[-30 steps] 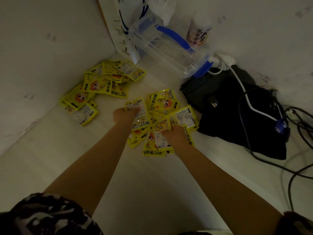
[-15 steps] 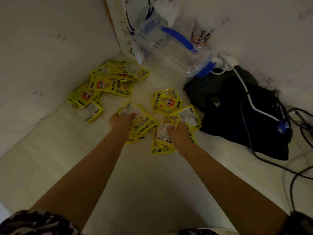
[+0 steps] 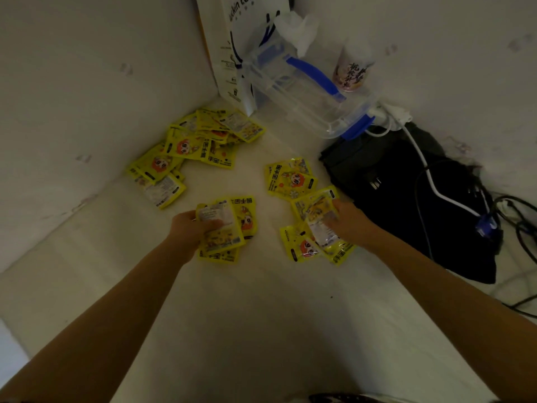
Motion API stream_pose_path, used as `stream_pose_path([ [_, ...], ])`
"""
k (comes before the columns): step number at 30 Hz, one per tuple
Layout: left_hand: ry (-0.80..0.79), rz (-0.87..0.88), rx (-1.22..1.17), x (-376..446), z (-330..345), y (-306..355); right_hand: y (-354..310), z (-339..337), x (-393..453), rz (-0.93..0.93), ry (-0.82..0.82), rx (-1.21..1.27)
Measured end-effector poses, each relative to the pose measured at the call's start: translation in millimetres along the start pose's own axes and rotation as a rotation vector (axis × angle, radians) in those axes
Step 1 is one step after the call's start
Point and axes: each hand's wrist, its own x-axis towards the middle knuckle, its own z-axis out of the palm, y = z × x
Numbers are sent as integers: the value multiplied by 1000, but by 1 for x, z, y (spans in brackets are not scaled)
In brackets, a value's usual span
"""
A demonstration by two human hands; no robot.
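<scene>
I am holding a stack of yellow packets [image 3: 222, 228] in my left hand [image 3: 186, 228], with my fingers curled round its left edge and my thumb lying across the top one. The stack is hanging just above the white surface [image 3: 261, 315], in front of me and a little left of centre. Its long axis is running away from me, leaning slightly from far left to near right. The top packet is showing its pale printed back. The ones beneath are fanning out to the right and toward me, so a cartoon face is peeking out on the right side.

My right hand [image 3: 345, 222] is gripping a single yellow packet [image 3: 318, 209] by its near right corner, fingers curled onto it. That packet is lying on a slant, with its long axis running from near left to far right. It is overlapping the loose packets [image 3: 302, 247] spread under my wrist. Two more packets [image 3: 290, 178] are lying just beyond, apart from my fingers.

A bigger pile of packets [image 3: 189, 152] is sitting against the left wall, well apart from both hands. In the corner a clear box with a blue handle [image 3: 290, 91] is leaning beside a white paper bag [image 3: 223, 53] and a bottle [image 3: 351, 71]. To my right a black cloth [image 3: 406, 199] is lying with a white cable [image 3: 430, 175] across it.
</scene>
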Motion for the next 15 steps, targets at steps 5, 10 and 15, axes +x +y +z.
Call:
stream_pose_path([
  [5, 65, 15, 85, 4, 9, -4, -1, 12, 7, -105, -119, -206],
  [10, 180, 78, 259, 6, 22, -2, -2, 20, 14, -218, -159, -349],
  [15, 253, 117, 413, 6, 37, 2, -2, 18, 21, -280, -171, -542],
])
